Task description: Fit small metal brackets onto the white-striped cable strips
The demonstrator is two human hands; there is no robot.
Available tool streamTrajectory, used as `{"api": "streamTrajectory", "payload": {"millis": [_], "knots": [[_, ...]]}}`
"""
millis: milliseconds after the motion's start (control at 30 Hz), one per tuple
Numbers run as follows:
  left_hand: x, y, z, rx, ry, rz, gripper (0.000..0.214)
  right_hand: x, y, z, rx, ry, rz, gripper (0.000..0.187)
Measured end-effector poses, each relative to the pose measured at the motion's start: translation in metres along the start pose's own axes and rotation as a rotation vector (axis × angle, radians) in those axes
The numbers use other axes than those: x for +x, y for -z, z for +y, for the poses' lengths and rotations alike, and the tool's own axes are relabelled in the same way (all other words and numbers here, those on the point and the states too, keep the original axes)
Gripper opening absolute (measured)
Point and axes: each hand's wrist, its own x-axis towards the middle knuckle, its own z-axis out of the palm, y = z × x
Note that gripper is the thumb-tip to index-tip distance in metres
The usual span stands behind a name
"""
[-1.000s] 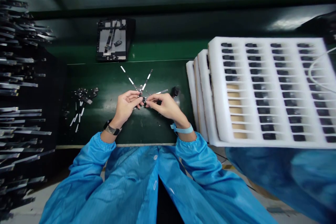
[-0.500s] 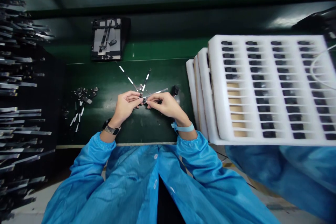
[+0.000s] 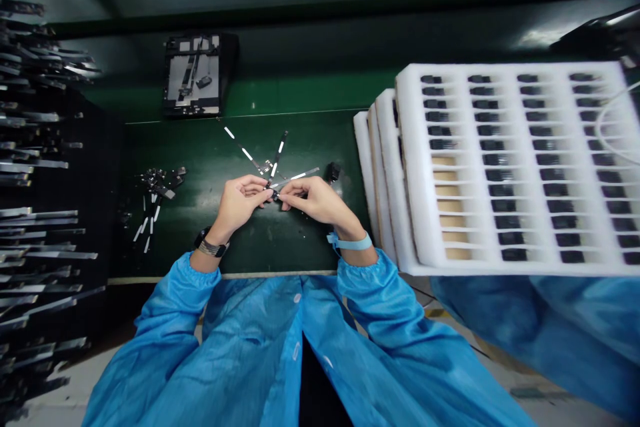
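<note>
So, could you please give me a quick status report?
Left hand and right hand pinching a small dark part. Thin strips fanned out just beyond. Nothing visibly blocking either hand.

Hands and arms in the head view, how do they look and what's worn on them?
The left hand and right hand are gloveless. The left wears a dark, watch-like wristband; the right, a light blue wristband. Glossy blue sleeves end in gathered cuffs.

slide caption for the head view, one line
Left hand and right hand pinch a small dark part over a green bench, with white foam trays alongside.
</note>
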Motion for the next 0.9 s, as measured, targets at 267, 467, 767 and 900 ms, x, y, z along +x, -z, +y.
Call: {"api": "streamTrajectory", "payload": {"millis": [267, 467, 767, 900], "knots": [[-0.0003, -0.0009, 0.0006, -0.021, 0.009, -0.008, 0.036, 0.0005, 0.0015, -0.0001, 0.042, -0.018, -0.014, 0.025], [-0.0025, -0.0031, -0.0002, 0.01, -0.004, 0.036, 0.035, 0.0015, -0.0034, 0.0009, 0.029, -0.058, 0.013, 0.024], [-0.003, 0.0013, 0.0025, -0.035, 0.018, -0.033, 0.036, -0.0008, -0.0028, -0.0022, 0.044, -0.035, 0.017, 0.024], [-0.0018, 0.0044, 0.0045, -0.067, 0.057, -0.086, 0.041, -0.0024, -0.0009, -0.0054, 0.06, -0.009, 0.004, 0.022]]}}
